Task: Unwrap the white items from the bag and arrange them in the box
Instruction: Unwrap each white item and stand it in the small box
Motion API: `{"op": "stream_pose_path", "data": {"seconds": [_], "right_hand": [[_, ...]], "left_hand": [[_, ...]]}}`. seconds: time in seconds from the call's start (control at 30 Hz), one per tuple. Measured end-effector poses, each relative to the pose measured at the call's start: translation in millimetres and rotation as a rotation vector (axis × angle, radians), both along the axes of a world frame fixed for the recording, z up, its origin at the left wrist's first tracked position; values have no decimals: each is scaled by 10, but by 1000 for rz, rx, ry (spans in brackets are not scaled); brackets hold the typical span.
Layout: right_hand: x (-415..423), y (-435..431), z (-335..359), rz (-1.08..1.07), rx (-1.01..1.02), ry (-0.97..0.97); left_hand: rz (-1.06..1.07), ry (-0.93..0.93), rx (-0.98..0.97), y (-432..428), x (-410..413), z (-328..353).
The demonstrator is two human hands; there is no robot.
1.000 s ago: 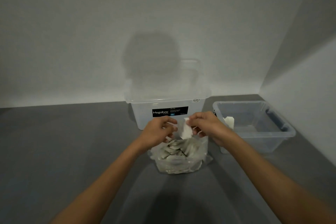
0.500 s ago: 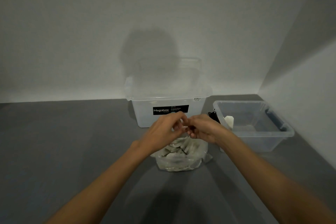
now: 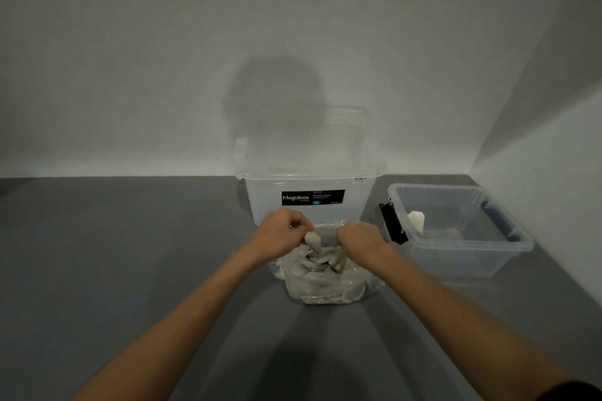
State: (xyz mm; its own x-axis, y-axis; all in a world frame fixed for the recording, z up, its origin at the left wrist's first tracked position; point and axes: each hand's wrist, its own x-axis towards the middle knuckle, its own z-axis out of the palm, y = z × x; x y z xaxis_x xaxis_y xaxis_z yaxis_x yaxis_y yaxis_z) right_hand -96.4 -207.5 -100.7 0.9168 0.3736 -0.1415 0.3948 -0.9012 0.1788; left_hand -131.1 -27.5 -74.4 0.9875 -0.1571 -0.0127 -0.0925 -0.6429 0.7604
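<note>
Head view shows one small white item (image 3: pixel 313 240) pinched in the person's left hand (image 3: pixel 282 233), while the right hand (image 3: pixel 362 239) curls round a greyish wrapper strip (image 3: pixel 327 235) stretched between them, just above the crinkled clear bag (image 3: pixel 325 286) of such pieces. Behind stands one translucent tub (image 3: pixel 309 185) labelled "Megabox"; at right, one clear box (image 3: pixel 462 259) holds a single white piece (image 3: pixel 416 221).

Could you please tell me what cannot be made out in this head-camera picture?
Head view, right hand: its own back hides what its grip holds.
Head view, bag: crumpled plastic blurs how many white items it holds.
Head view, Megabox box: its cloudy wall hides the inside.
Head view, label: the small print is too small to read.
</note>
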Motion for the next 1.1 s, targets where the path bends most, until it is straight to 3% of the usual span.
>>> {"op": "stream_pose_path", "data": {"seconds": [0.13, 0.33, 0.63, 0.9, 1.1], "right_hand": [[-30, -29, 40, -29, 71, 10], [-104, -159, 379, -73, 446, 85], [-183, -489, 1195, -242, 716, 402], [67, -1288, 1533, -306, 630, 223], [361, -1942, 1422, -385, 596, 154]], "left_hand": [[-6, -8, 38, 63, 3, 12], [-26, -142, 166, 142, 13, 93], [-156, -160, 102, -10, 93, 435], [-205, -195, -13, -674, 366, 835], [-226, -198, -33, -1358, 664, 848]]}}
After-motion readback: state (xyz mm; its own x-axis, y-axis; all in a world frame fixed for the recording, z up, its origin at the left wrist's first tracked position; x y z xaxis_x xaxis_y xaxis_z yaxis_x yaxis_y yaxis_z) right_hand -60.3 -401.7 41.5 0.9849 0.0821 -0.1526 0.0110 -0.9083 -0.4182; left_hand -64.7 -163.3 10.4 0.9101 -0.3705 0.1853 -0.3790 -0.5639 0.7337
